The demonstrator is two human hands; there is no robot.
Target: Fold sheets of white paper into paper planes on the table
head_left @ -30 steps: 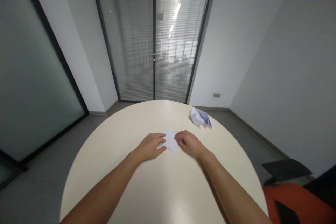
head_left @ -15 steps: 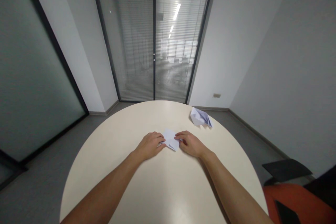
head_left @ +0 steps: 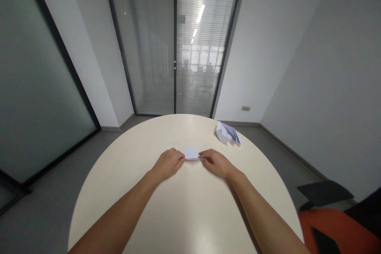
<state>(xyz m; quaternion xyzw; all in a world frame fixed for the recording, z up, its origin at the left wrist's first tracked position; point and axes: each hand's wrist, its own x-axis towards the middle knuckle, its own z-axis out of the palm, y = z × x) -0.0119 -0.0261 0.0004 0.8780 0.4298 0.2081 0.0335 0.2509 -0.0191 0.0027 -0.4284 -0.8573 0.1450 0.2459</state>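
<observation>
- Item in hand: a small folded white paper [head_left: 192,152], at the centre of the frame, lying on the round cream bench [head_left: 184,214].
- Left hand [head_left: 167,163]: fingertips pinched together on the paper's left end.
- Right hand [head_left: 214,162]: fingertips closed on the paper's right end; both hands low against the bench.
- Judged step: a fold being made or pressed flat between the two hands.
- The next move calls for aligned edges and firm, even pressure along the crease.
- A second folded paper piece [head_left: 227,133] lies apart, upper right of centre.
</observation>
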